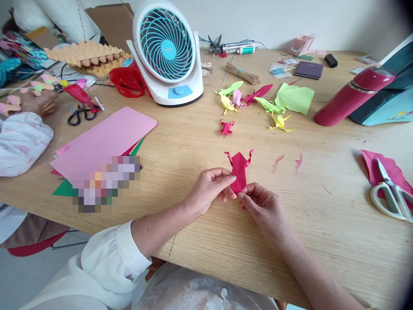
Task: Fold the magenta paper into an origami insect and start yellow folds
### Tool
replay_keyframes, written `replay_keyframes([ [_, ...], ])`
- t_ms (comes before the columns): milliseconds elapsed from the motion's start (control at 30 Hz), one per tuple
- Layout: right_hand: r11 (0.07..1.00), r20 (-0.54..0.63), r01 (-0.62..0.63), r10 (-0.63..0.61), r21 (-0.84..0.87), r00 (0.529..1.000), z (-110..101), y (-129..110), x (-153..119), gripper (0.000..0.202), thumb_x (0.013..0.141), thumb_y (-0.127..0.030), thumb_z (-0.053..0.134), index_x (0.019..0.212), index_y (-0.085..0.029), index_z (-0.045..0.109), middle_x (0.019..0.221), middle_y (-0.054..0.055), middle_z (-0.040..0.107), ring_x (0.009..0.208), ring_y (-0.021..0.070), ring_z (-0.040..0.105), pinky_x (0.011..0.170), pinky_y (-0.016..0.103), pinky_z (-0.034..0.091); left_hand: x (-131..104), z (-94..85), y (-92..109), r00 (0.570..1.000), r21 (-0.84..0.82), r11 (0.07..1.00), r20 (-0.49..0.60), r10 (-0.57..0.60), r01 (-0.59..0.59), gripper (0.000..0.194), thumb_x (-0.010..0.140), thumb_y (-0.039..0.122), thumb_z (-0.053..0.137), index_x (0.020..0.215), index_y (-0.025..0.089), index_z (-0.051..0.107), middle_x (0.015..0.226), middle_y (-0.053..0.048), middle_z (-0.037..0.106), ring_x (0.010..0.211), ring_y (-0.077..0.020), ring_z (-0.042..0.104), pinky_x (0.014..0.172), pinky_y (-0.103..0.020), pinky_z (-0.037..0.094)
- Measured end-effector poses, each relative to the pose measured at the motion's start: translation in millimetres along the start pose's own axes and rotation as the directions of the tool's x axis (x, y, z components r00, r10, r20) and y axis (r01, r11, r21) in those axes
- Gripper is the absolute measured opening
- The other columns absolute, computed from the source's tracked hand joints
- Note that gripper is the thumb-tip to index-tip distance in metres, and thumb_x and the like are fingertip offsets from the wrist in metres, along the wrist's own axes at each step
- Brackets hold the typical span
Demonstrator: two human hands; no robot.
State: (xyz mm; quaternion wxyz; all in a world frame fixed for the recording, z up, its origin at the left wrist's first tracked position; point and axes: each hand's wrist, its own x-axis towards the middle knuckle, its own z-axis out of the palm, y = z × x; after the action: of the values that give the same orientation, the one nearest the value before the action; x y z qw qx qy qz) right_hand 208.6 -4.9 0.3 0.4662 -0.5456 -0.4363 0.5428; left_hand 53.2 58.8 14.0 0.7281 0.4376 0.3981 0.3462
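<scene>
A red origami frog [239, 170], partly folded, is pinched between my two hands above the front of the table. Two thin bent legs stick out from its far end. My left hand [213, 185] grips its left side, the thumb lying over the paper. With thumb and fingertips closed, my right hand [260, 202] holds its near, lower end. Just beyond them a smaller finished red paper frog [226, 128] sits on the wooden table [180, 146]. Farther back lie a yellow paper frog [280, 122] and several green, pink and yellow folded pieces.
At the left, a pink paper stack [112, 133] lies near black-handled scissors [82, 114] and a co-worker's hand [38, 103]. A white fan [167, 51] stands behind. To the right are a red thermos [353, 97] and white-handled scissors [392, 200] on red paper.
</scene>
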Motion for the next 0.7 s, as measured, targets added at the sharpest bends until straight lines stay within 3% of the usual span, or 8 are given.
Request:
replay_keyframes([
  [233, 0.998, -0.002, 0.062, -0.062, -0.013, 0.998, 3.4, 1.2, 1.3, 0.024, 0.079, -0.042, 0.075, 0.08, -0.02, 0.067, 0.072, 0.001, 0.064, 0.059, 0.0121, 0.051, 0.055, 0.026, 0.04, 0.1, -0.5, -2.2, 1.0, -0.107, 0.994, -0.004, 0.007, -0.007, 0.026, 0.077, 0.037, 0.077, 0.081, 0.015, 0.065, 0.06, 0.001, 0.066, 0.052, -0.0079, 0.059, 0.046, -0.017, 0.038],
  [433, 0.989, -0.039, 0.094, -0.099, -0.115, 0.994, 2.5, 9.4, -0.5, 0.012, 0.085, -0.033, 0.068, 0.085, -0.021, 0.066, 0.075, 0.001, 0.063, 0.061, 0.0126, 0.051, 0.054, 0.025, 0.038, 0.2, 0.6, -3.0, 1.0, -0.036, 0.999, 0.018, 0.025, -0.024, 0.029, 0.075, 0.039, 0.078, 0.08, 0.012, 0.068, 0.062, -0.002, 0.068, 0.057, -0.0107, 0.063, 0.048, -0.018, 0.043],
  [567, 0.976, -0.053, 0.141, -0.152, -0.165, 0.987, 3.2, 10.8, -0.8, 0.011, 0.088, -0.032, 0.065, 0.086, -0.021, 0.064, 0.075, 0.0, 0.061, 0.062, 0.0122, 0.05, 0.054, 0.025, 0.038, 0.2, 1.5, -3.8, 0.999, 0.031, 0.999, -0.002, 0.043, -0.043, 0.032, 0.071, 0.041, 0.082, 0.074, 0.012, 0.067, 0.055, 0.002, 0.061, 0.047, -0.0067, 0.052, 0.042, -0.018, 0.038],
  [700, 0.982, -0.075, 0.13, -0.141, -0.14, 0.987, 3.3, 9.9, -0.4, 0.009, 0.088, -0.03, 0.065, 0.088, -0.021, 0.064, 0.075, 0.0, 0.061, 0.062, 0.0117, 0.051, 0.053, 0.024, 0.037, 0.1, 2.1, -2.6, 0.998, -0.004, 0.999, -0.034, 0.043, -0.043, 0.033, 0.069, 0.04, 0.083, 0.069, 0.013, 0.064, 0.054, 0.004, 0.056, 0.045, -0.0044, 0.046, 0.04, -0.017, 0.036],
])
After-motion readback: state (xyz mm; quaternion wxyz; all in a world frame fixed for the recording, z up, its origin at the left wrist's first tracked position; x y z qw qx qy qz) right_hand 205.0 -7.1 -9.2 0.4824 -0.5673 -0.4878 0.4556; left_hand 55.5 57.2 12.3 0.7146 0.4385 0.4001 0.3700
